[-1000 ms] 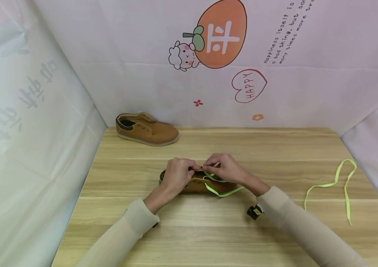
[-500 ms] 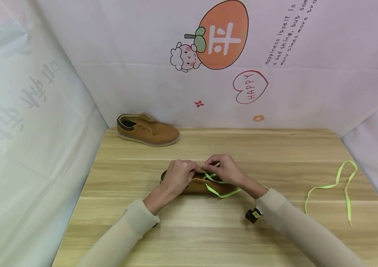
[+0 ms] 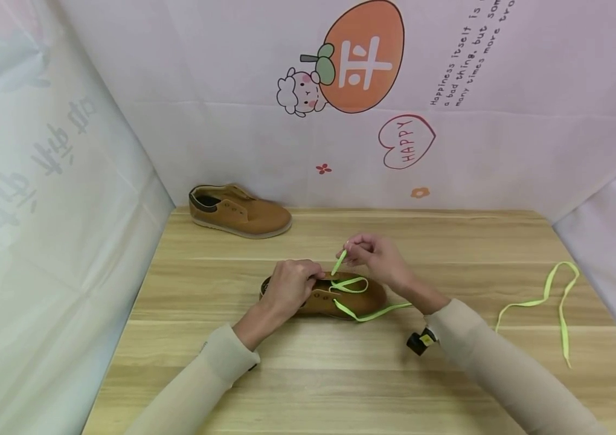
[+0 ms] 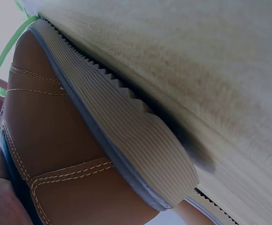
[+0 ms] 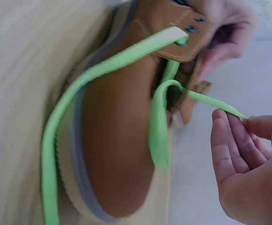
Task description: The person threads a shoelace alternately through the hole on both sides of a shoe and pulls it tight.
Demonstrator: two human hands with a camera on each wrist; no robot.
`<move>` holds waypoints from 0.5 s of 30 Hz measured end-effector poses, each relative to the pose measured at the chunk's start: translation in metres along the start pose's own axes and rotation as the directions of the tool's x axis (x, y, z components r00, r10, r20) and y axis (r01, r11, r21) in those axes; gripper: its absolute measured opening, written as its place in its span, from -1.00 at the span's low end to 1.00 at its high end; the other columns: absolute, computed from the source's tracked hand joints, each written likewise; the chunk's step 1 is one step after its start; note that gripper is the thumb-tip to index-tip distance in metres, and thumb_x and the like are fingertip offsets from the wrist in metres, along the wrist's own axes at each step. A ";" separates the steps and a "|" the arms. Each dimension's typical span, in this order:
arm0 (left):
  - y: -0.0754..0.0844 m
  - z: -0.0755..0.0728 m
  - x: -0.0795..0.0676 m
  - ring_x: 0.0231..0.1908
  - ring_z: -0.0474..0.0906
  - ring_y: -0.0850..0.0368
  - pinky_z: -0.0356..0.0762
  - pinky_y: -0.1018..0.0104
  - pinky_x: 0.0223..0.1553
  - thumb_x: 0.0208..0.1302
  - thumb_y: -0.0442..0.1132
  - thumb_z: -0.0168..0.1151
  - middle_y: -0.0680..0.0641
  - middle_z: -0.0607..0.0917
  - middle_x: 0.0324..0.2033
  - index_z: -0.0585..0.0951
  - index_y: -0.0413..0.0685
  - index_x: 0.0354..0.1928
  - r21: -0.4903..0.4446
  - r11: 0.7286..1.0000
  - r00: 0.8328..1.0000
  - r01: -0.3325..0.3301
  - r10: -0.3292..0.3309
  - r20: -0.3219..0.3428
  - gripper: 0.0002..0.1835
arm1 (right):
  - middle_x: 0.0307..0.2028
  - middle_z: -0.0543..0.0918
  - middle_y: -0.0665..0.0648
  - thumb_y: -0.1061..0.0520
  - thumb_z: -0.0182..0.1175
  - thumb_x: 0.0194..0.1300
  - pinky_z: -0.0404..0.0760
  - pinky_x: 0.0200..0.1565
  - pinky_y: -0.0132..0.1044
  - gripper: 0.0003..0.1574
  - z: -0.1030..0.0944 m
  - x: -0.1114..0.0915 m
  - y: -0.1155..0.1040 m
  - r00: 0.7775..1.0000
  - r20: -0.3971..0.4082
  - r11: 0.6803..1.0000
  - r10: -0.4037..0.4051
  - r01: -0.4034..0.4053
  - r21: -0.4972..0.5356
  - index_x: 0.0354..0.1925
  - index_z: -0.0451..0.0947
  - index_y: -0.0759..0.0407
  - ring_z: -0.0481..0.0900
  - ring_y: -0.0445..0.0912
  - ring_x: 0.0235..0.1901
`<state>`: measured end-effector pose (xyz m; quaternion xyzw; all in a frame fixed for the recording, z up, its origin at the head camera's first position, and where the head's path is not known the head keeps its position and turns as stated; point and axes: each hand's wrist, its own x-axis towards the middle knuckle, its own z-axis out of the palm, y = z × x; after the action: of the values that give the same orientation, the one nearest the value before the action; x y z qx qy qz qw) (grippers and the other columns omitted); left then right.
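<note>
The left hand (image 3: pixel 288 287) gripped the partly laced tan shoe (image 3: pixel 362 300); above it, the right hand (image 3: pixel 375 257) pinched the neon-green shoelace (image 5: pixel 159 136).

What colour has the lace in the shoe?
The lace is bright green, clearest in the right wrist view.

One shoe (image 3: pixel 240 211) sits at the table's (image 3: pixel 313 386) back left corner, toe to the right. Before it and rightward, mid-table, stands a second shoe (image 3: pixel 357 302) (toe likewise right), a lace (image 5: pixel 112 60) in its eyelets; another lace stretch (image 3: pixel 564 341) lies near the table's right edge.
</note>
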<state>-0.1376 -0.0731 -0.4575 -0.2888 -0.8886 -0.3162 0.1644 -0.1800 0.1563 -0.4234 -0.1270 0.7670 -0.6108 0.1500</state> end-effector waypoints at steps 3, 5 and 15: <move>0.000 0.000 0.000 -0.25 0.84 0.10 0.78 0.25 -0.22 0.14 -0.63 0.46 -0.01 0.86 -0.36 0.84 -0.10 -0.35 -0.007 1.000 1.000 0.007 -0.007 -0.004 -0.74 | -0.04 0.77 0.45 0.29 0.06 0.64 0.75 0.06 -0.03 -0.76 -0.010 0.002 -0.005 0.998 -0.049 0.994 0.034 -0.028 0.104 0.02 0.49 0.54 0.82 0.03 -0.13; 0.001 0.000 0.000 -0.27 0.84 0.11 0.78 0.26 -0.23 0.16 -0.60 0.47 0.00 0.86 -0.36 0.84 -0.09 -0.34 -0.010 1.000 1.000 0.008 -0.008 -0.007 -0.76 | -0.07 0.80 0.37 0.29 0.06 0.64 0.75 0.06 -0.06 -0.75 -0.018 0.001 -0.009 0.996 -0.074 0.987 0.041 -0.029 0.155 0.04 0.47 0.54 0.82 -0.03 -0.15; 0.000 0.001 -0.002 -0.26 0.84 0.12 0.78 0.29 -0.22 0.17 -0.57 0.49 0.01 0.87 -0.34 0.85 -0.08 -0.33 -0.011 1.000 1.000 0.015 -0.015 -0.015 -0.78 | -0.22 0.82 0.08 0.24 0.10 0.64 0.76 0.00 -0.24 -0.82 -0.065 -0.006 -0.023 0.988 -0.155 0.952 0.021 0.028 0.304 -0.07 0.51 0.39 0.81 -0.13 -0.23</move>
<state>-0.1366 -0.0734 -0.4588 -0.2807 -0.8877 -0.3244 0.1673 -0.1994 0.2123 -0.3866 -0.0554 0.6726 -0.7303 0.1062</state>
